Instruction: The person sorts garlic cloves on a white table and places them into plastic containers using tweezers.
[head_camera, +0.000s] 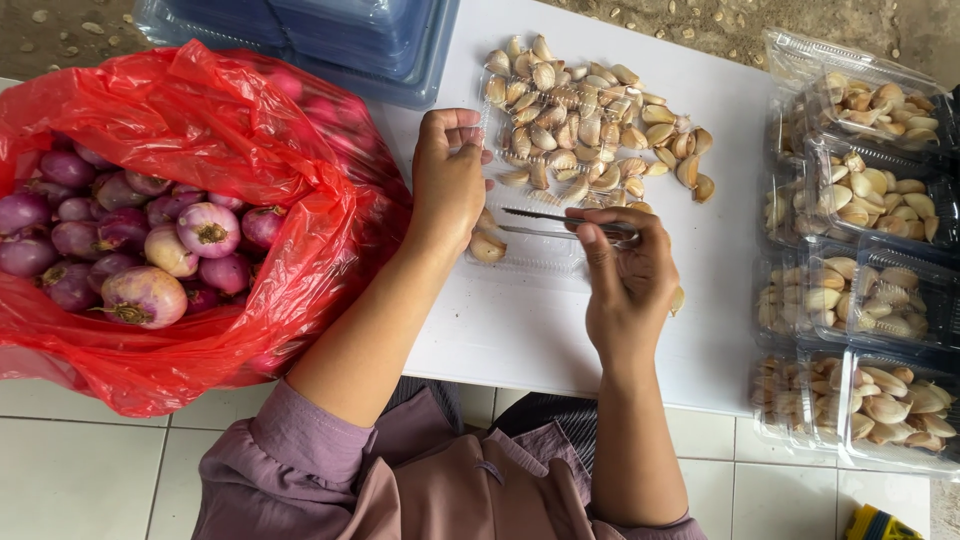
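garlic cloves (585, 115) lie in a loose heap on the white table (520, 330), up beyond both hands, with an open clear plastic clamshell box (530, 255) under its near edge.

at the far left a red plastic bag (190, 120) gapes open, full of purple shallots (140, 250). behind it sits a stack of blue-tinted plastic trays (340, 40).

moving right, the left hand (450, 180) rests on the clamshell's left rim, fingers curled together over the edge, a couple of cloves just beside the wrist. i cannot tell whether it grips the plastic or only steadies it.

next to it the right hand (625, 280) has its fingers pinched tight on metal tongs (565, 222), whose thin arms point left over the box, close together, nothing visible between the tips. one clove (678, 298) lies by its knuckles.

along the right edge stand filled clamshell packs of garlic (865, 250), closed, touching one another in rows. purple sleeves (330, 450) cover both forearms lower down, above a tiled floor (80, 470).
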